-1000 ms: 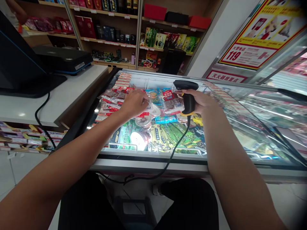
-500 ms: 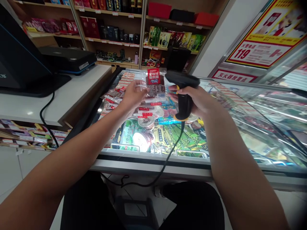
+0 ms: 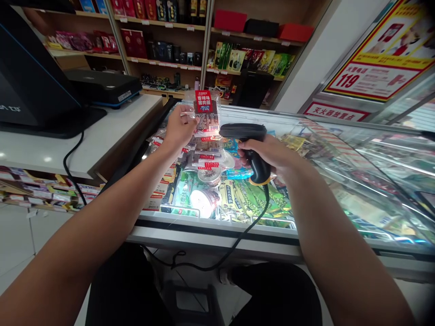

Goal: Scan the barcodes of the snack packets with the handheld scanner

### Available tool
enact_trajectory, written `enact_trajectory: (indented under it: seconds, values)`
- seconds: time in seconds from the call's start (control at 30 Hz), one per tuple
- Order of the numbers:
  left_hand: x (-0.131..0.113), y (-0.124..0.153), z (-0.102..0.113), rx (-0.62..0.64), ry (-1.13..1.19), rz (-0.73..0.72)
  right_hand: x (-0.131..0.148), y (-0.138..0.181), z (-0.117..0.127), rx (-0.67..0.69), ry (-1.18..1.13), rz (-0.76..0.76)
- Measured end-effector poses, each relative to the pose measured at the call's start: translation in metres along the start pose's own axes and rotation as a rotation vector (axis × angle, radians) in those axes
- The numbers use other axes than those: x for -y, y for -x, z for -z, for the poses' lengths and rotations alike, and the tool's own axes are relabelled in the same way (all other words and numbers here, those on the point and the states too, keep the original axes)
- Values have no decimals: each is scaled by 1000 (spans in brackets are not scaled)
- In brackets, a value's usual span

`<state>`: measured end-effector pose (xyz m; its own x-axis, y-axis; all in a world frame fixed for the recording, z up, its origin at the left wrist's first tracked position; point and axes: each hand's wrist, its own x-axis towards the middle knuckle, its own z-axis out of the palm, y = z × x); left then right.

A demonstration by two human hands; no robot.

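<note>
My left hand (image 3: 181,127) pinches a clear snack packet (image 3: 205,115) with a red label by its left side, holding it upright above the freezer's glass top. A printed barcode shows at the packet's lower right. In my right hand (image 3: 268,151) is a black barcode scanner (image 3: 243,131) with yellow trim, its head pointing left at the packet's lower edge, a small gap between them. The scanner's cable (image 3: 260,217) hangs down over the freezer's front edge. More red-labelled packets (image 3: 209,158) lie below the held one.
A glass-topped freezer (image 3: 217,226) holds green, yellow and blue packs and round tubs. On the left, a white counter (image 3: 129,127) bears a black screen (image 3: 30,81) and a dark flat device (image 3: 102,86). Stocked shelves (image 3: 163,63) stand behind. A stool (image 3: 190,299) is between my legs.
The packet in my left hand has moved left and a little up. My right hand has brought the scanner lower and slightly left, its head now more level.
</note>
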<state>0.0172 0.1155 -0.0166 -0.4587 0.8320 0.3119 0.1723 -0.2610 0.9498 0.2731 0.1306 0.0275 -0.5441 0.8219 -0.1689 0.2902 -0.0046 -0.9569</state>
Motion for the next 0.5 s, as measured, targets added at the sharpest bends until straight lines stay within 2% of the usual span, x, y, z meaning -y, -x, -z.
enact_trajectory:
  seconds: [0.17,0.3,0.4,0.5]
  values:
    - [1,0,1,5,-28,-5,2,5,-2,-14,10,17]
    - [-1,-2,5,54,-181,-9,4,4,-3,-47,34,27]
    - [-3,-5,12,72,-349,-8,0,-1,0,-179,211,41]
    - [-7,-6,20,74,-542,-72,-9,-8,1,-270,471,37]
